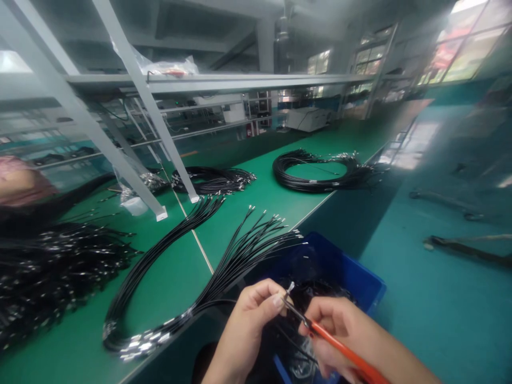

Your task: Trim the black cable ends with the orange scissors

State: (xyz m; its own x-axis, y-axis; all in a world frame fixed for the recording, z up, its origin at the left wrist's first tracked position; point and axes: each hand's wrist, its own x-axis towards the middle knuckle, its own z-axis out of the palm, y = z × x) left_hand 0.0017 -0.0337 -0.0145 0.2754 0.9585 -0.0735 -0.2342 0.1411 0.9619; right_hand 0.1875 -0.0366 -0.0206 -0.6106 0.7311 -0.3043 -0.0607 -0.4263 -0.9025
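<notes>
My left hand pinches the end of a black cable whose small silvery tip sticks up past the fingers. Wrapped round the red handles of a hand tool is my right hand. The tool's dark metal jaws touch the cable end at my left fingertips; whether they are closed on it cannot be made out. A bundle of black cables with pale tips curves over the green table to the left of my hands.
Below my hands is a blue bin with dark cables and clear plastic. Coiled cables lie farther back, and a large cable pile at left. White shelf posts rise from the table. A person's arm shows at far left.
</notes>
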